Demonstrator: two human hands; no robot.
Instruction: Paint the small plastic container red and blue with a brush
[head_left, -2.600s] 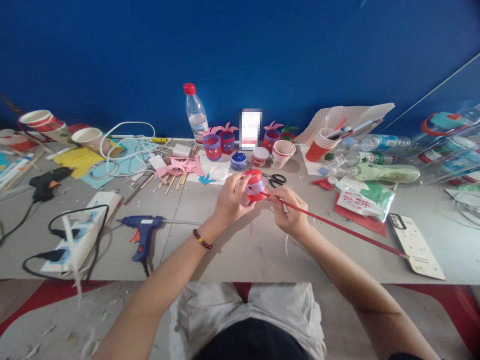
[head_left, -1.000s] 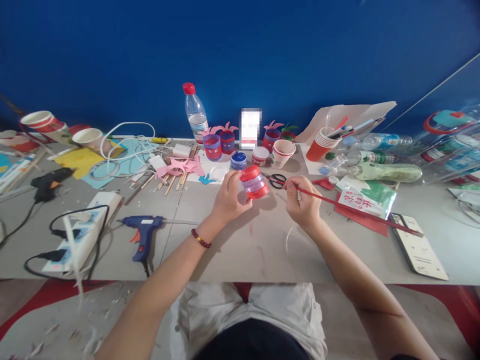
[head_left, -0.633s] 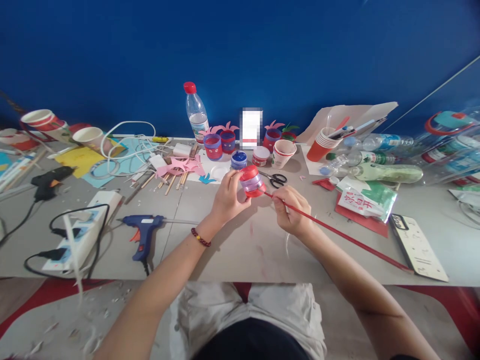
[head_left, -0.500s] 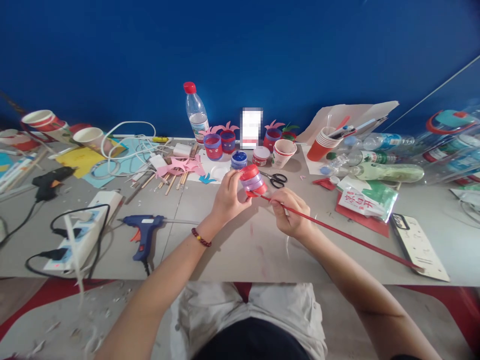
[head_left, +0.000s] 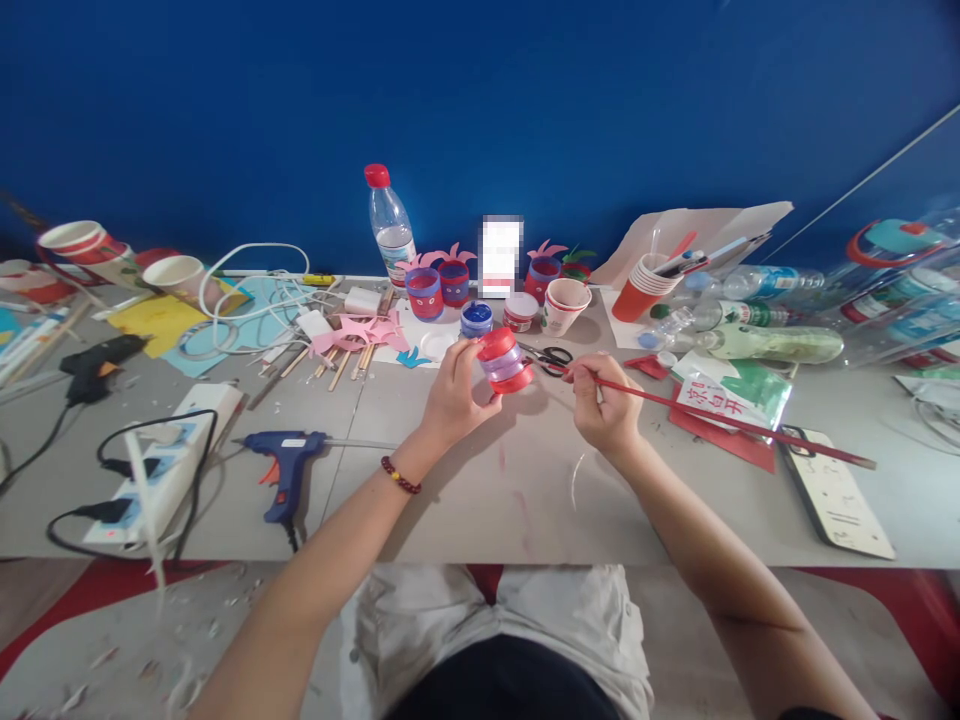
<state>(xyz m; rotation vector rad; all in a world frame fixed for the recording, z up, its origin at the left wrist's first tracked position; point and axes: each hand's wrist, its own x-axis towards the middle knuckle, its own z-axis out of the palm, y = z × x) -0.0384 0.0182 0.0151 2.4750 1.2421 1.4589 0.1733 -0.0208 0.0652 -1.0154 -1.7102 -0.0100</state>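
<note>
Centrally, above the counter (head_left: 465, 510): one small banded piece (head_left: 505, 364), red at top and bottom with lilac round the middle, tilted, held in the left hand (head_left: 452, 397), whose fingers were clamped on its left side and underside. Next, one long red-handled brush (head_left: 720, 419), in the right hand (head_left: 606, 405), fingers pinched together on the shaft near its front end; that end pointed towards the banded piece, its tip too faint to say whether the two touched. On the left wrist, one beaded bracelet (head_left: 400, 475). Just beyond the hands stood an open jar of blue paint (head_left: 476, 319), a lidded jar (head_left: 520, 312) and a paper cup (head_left: 565, 307), with black-handled scissors (head_left: 556, 358) lying in front of the cup. Left of the blue paint lay a white lid (head_left: 437, 346) and pink paper cut-outs (head_left: 364, 333). Further left, one blue glue gun (head_left: 285, 460) and one white power strip (head_left: 202, 415). At right, a stack of red cups (head_left: 639, 296) held pens and brushes; plastic bottles lay beyond it.
</note>
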